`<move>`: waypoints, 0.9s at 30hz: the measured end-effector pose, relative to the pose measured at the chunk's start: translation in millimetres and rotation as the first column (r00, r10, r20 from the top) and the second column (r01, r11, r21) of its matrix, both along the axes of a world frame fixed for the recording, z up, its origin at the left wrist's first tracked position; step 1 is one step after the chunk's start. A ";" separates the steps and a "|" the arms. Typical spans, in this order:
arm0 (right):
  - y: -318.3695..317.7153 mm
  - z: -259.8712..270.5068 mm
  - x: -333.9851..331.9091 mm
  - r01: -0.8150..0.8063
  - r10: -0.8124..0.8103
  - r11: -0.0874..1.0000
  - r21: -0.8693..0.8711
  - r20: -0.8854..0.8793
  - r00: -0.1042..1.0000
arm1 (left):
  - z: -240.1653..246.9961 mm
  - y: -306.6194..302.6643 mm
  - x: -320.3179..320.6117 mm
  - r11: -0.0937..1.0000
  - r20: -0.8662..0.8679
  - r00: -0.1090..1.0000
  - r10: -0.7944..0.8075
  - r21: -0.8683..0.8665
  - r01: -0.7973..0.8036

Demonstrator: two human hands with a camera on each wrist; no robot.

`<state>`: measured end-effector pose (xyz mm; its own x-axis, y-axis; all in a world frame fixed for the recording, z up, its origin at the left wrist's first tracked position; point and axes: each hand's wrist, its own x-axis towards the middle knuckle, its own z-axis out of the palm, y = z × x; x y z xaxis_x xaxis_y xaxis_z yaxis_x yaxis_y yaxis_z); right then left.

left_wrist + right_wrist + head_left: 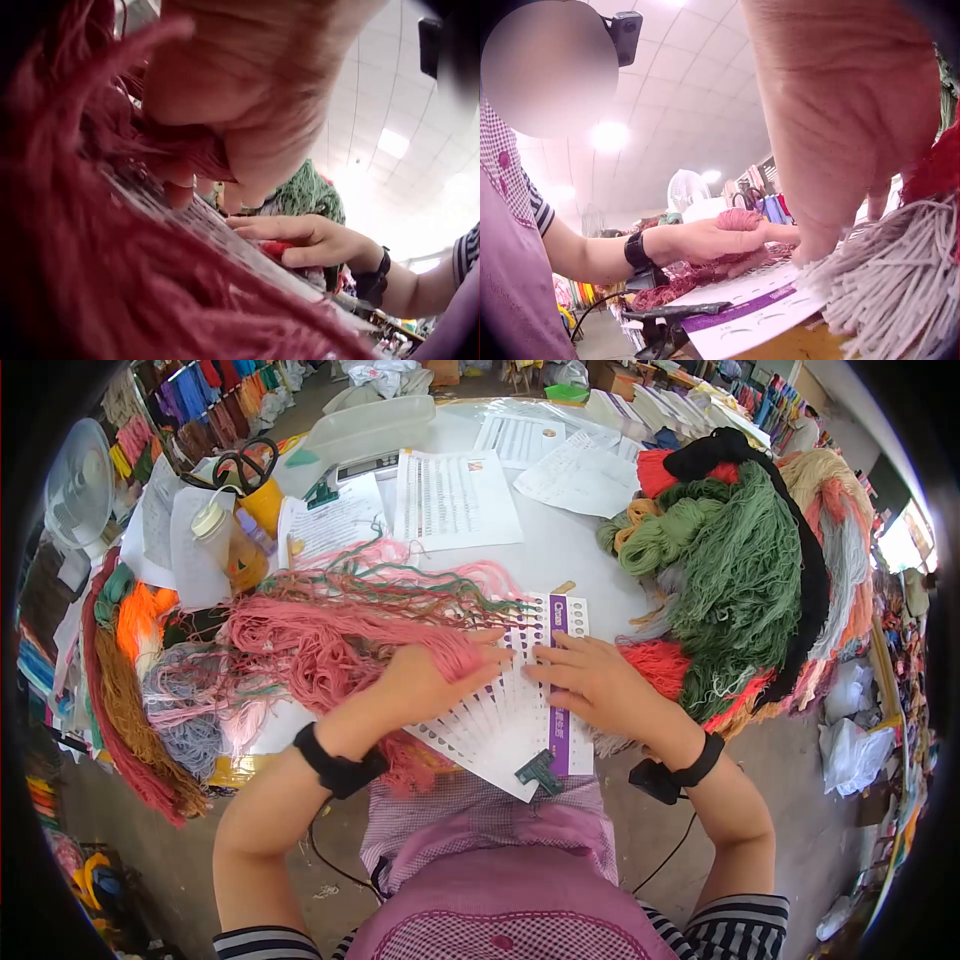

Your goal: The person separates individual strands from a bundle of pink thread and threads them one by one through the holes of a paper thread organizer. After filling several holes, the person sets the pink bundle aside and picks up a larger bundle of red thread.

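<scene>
My left hand (420, 685) holds a bundle of pink yarn (452, 648) between thumb and fingers, over a fan of white punched cards (490, 725). In the left wrist view the yarn (199, 146) runs through the hand close above the cards, with loose strands hanging in front. My right hand (600, 685) lies with extended fingers on the purple-striped card (560, 745) at the fan's right side. A dark green clip (540, 771) sits at the fan's lower end. More pink yarn (300, 645) is heaped left of the cards; reddish and green threads reach their upper holes.
Green, black, and red skeins (740, 590) are piled at the right. Printed sheets (458, 500) lie behind the cards. Scissors (245, 465) stand in a yellow holder beside a bottle (225, 540) at the left. Orange and grey yarn (185, 690) hangs over the table's left edge.
</scene>
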<state>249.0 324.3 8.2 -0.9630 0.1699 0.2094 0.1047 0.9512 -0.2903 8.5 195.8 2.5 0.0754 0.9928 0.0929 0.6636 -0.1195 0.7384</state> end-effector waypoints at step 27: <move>-43.9 42.7 -79.2 -0.125 -0.149 0.516 -0.847 -0.232 0.961 | 54.6 -24.0 14.4 0.990 0.805 0.577 0.140 -0.122 -0.069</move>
<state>169.8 280.4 50.9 -0.8954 0.4074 0.1798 -0.0896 0.2308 -0.9689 22.9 171.8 57.1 -0.1006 0.9949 -0.0069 -0.2102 -0.0145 0.9775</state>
